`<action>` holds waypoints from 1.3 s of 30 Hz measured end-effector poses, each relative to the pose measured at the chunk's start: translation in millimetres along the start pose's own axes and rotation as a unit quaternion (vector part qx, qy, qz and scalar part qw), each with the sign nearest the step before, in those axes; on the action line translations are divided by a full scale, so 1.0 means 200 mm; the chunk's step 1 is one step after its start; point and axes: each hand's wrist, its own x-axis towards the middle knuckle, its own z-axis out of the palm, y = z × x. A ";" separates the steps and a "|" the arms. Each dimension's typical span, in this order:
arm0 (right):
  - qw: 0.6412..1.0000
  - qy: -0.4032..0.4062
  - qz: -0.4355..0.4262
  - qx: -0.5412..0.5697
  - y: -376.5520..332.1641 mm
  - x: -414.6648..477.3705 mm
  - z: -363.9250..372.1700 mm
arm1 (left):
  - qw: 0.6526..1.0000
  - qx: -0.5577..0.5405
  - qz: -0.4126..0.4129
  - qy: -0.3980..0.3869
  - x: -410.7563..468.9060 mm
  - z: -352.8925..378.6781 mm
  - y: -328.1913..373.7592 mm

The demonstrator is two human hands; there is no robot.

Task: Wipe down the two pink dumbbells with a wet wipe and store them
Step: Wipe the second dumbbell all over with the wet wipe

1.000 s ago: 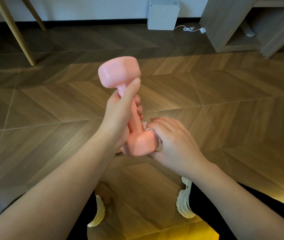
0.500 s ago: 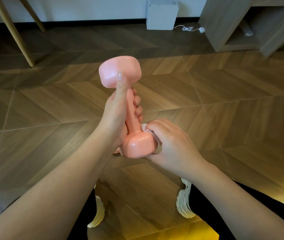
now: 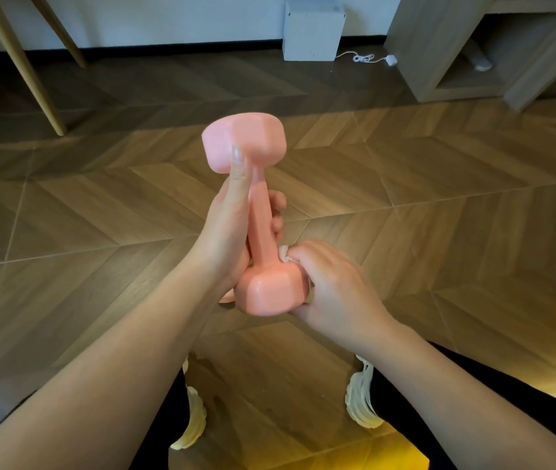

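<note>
We see a herringbone wood floor. At its far edge a white box stands against the wall, a white cable beside it; wooden legs far left, a shelf unit far right.

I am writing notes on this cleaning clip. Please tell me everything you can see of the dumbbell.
The dumbbell is pink, smooth and slightly glossy, like a vinyl coating: a slim handle between two blocky, faceted heads. It is held nearly upright in the air, top leaning left. The left hand grips the handle, thumb on the upper head. The right hand presses a wipe against the lower head.
</note>
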 end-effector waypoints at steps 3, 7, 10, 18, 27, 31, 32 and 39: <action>0.997 0.059 -0.015 -0.046 0.01 0.00 -0.01 | 0.998 0.034 -0.010 0.060 0.02 -0.01 0.02; 0.998 -0.027 0.003 -0.062 -0.01 0.01 0.03 | 0.996 0.010 -0.056 0.075 0.00 0.01 0.01; 0.997 -0.037 0.005 -0.064 -0.01 0.02 0.03 | 0.994 0.039 -0.058 0.086 0.00 0.01 0.00; 0.999 -0.046 0.012 0.007 -0.03 0.00 0.03 | 0.997 -0.027 -0.047 0.060 -0.01 0.00 -0.01; 0.997 -0.070 0.025 0.002 -0.02 -0.01 0.02 | 0.997 -0.029 -0.066 0.029 -0.01 0.02 -0.01; 0.999 0.025 0.020 -0.009 -0.01 -0.01 0.01 | 0.997 -0.045 -0.060 0.019 -0.01 0.03 0.01; 1.000 0.025 0.019 0.001 -0.01 -0.02 0.01 | 0.997 -0.054 -0.060 0.022 -0.01 0.03 0.01; 0.999 -0.018 0.013 0.026 0.00 0.00 0.01 | 0.997 -0.071 -0.042 0.013 -0.01 0.01 0.03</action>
